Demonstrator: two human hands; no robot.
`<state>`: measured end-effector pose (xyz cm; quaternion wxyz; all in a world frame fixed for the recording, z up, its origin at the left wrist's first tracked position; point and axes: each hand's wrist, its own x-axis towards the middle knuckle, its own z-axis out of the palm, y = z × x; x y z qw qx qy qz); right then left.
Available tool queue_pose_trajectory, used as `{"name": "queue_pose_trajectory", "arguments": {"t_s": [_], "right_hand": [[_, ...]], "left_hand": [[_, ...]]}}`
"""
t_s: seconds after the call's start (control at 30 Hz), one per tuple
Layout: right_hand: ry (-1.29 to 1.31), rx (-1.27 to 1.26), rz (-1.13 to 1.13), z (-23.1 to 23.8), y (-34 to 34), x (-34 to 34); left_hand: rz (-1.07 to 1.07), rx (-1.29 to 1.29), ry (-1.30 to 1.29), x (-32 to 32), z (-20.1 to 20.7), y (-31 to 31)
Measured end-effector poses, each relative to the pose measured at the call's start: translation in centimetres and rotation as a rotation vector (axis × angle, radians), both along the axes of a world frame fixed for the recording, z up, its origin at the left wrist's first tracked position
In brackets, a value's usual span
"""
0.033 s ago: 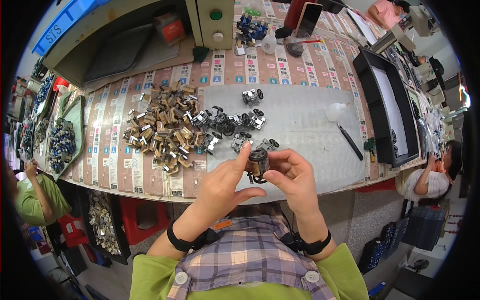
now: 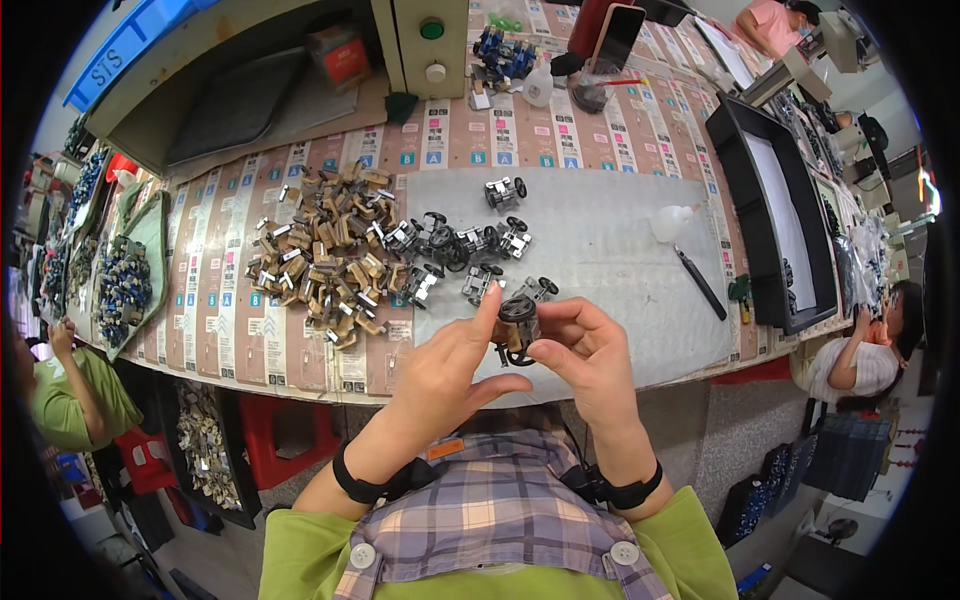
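Wheeled metal-and-black assembly sits just below the centre of the frame, held up by the near edge of the bench. On its left is the left hand, index finger upright alongside it and thumb well apart below, a wide grip; whether that fingertip touches the wheel I cannot tell. Between the hands, the assembly's long axis seems to run nearly up and down the frame, one wheel above the other. The right hand is nearer, its grip pinched on the assembly between thumb and fingers, so the piece points leftward out of the grip. As for looks, a short dark stub pokes out at lower left, with a tan patch beside it; the two black wheels fill the middle, the upper one showing ringed detail and the lower tilted; toward the right, the silvery body is partly hidden by the thumb.
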<state>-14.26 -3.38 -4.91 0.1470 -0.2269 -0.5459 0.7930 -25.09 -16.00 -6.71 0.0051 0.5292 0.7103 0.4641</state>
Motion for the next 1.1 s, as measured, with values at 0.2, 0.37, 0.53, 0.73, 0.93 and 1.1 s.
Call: {"name": "queue_pose_trajectory", "arguments": {"t_s": [0.2,0.37,0.53,0.73,0.93,1.1], "right_hand": [[0.029,0.007,-0.041,-0.4,-0.1,0.2],[0.041,0.004,-0.07,-0.6,-0.6,0.4],[0.026,0.103,-0.135,-0.7,-1.6,0.4],[-0.04,0.326,-0.148,-0.4,-1.6,1.0],[-0.144,0.651,0.063,2.0,-0.1,1.5],[-0.149,0.79,0.173,3.4,0.5,1.8]], "left_hand": [[-0.081,-0.049,-0.001,-0.4,-0.5,-0.3],[-0.081,-0.051,-0.01,-0.5,-0.3,-0.1],[-0.05,-0.046,-0.001,0.0,-0.1,0.2],[-0.033,0.0,-0.096,0.1,0.3,0.4],[-0.236,-0.096,-0.539,-1.7,1.4,-0.6],[-0.529,-0.127,-1.04,-2.7,1.2,-1.1]]}}
